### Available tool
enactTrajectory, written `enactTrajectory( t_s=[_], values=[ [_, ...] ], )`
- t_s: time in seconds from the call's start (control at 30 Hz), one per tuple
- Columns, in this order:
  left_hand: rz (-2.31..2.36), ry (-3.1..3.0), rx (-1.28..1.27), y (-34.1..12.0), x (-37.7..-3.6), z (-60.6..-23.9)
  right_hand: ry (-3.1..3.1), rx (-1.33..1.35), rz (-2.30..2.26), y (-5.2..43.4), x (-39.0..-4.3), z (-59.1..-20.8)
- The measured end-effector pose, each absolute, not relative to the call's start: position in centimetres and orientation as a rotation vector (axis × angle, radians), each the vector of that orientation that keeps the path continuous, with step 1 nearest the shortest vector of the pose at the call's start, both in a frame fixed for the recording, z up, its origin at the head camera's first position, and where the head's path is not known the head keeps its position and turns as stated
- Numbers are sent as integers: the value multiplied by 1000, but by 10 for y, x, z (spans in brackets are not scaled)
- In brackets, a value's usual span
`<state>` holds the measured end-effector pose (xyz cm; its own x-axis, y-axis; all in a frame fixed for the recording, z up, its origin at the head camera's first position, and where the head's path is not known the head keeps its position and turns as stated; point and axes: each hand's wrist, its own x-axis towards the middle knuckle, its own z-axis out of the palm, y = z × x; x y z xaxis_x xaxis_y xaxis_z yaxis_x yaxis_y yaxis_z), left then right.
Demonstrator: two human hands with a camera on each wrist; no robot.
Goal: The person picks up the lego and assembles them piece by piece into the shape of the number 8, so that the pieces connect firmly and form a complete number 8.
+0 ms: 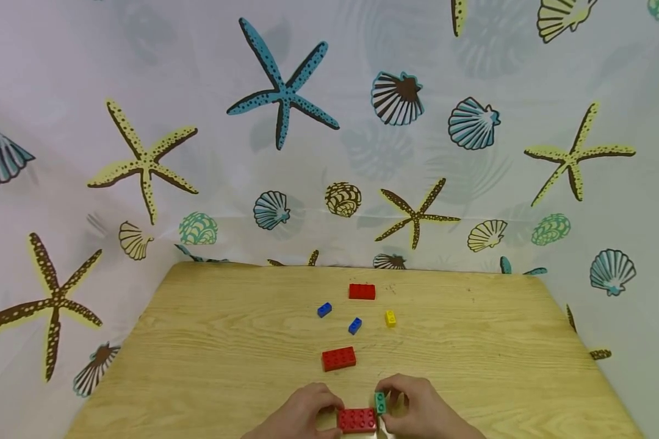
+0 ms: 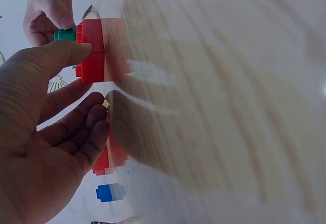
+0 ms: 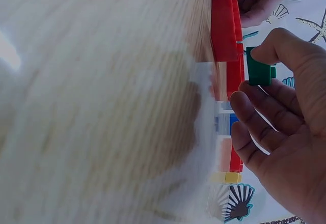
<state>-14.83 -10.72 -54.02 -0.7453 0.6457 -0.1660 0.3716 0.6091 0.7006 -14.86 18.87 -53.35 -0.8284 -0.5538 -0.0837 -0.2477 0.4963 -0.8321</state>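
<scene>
A red building brick with two rows of studs sits on the table at the near edge of the head view. My left hand holds it at its left end, thumb on the near side and a finger behind. Between thumb and fingers, my right hand pinches a small green brick, studs up. That green brick is raised just above stud height near the red brick's right end, with a small gap in the right wrist view. Both wrist views show the remaining fingers loosely bent.
Beyond the hands lies another red brick. Farther back are two small blue bricks, a small yellow brick and a third red brick. A cloth with sea stars and shells hangs behind the wooden table.
</scene>
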Motion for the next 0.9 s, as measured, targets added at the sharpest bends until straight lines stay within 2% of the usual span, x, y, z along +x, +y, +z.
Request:
enactTrajectory(
  t_s=[0.4, 0.9],
  values=[
    [965, 2424, 723, -105, -144, -536, 2319, -586, -1244, 185, -143, -531],
    [996, 2444, 778, -107, -141, -538, 2308, -625, -1254, 186, -136, -533]
  ],
)
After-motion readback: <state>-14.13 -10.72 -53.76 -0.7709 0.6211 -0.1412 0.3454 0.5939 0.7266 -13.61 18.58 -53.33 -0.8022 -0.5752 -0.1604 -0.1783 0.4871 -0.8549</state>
